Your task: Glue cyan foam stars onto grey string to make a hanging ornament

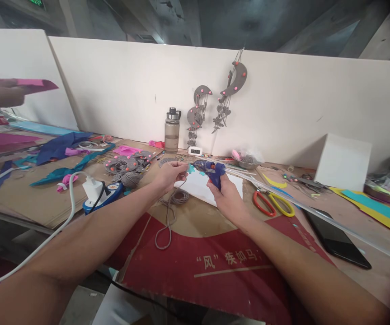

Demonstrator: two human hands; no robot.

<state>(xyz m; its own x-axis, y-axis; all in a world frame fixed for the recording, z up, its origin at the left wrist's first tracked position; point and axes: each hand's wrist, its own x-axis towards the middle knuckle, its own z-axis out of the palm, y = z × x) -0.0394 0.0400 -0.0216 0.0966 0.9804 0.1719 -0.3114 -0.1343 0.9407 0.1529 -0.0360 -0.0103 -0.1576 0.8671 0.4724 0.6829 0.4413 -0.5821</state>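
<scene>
My right hand (230,198) is wrapped round the grip of a blue glue gun (217,173), its nozzle pointing left toward my other hand. My left hand (170,177) is closed in a pinch on grey cord (170,216), which hangs from the fingers in a loop beside a small coil. Right at those fingertips is a small teal cutout (190,169); whether it is held or lies on the paper behind, I cannot tell. Beneath the glue gun lies a white sheet (199,188), with another teal piece partly hidden by the nozzle.
Scissors (272,203) and a black phone (337,237) lie right. A bottle (171,131) stands behind. At left are a power strip (103,198) with a white plug, grey yarn decorations (127,167), and another person's hand (7,92) holding pink material. Moon-shaped hangings (237,79) hang on the partition.
</scene>
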